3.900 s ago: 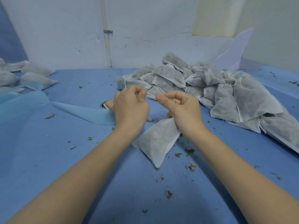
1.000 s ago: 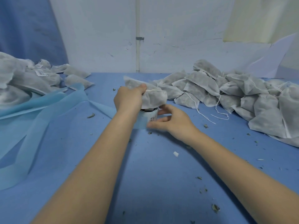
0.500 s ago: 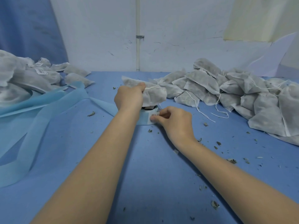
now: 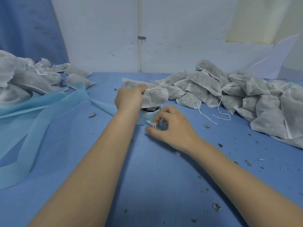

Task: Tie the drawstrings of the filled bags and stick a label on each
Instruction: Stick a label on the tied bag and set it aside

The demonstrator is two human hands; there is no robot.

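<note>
L hand (image 4: 129, 99) grips tied bag (image 4: 155, 97) by its gathered neck, held up just over label roll (image 4: 147, 116). R hand (image 4: 170, 126) pinches white label (image 4: 152, 124) w/ thumb + forefinger at roll's front edge; other fingers curled. Roll sits on blue table (image 4: 164, 185). Untied bags heap (image 4: 237, 97) to R, strings trailing. Labelled bags pile (image 4: 27, 79) far L, beside light-blue backing strip (image 4: 41, 115). Herb bits scattered on table.

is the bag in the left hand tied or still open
Tied. A white string knot cinches the neck of the bag beside the left hand, which holds it above the label roll.
</note>
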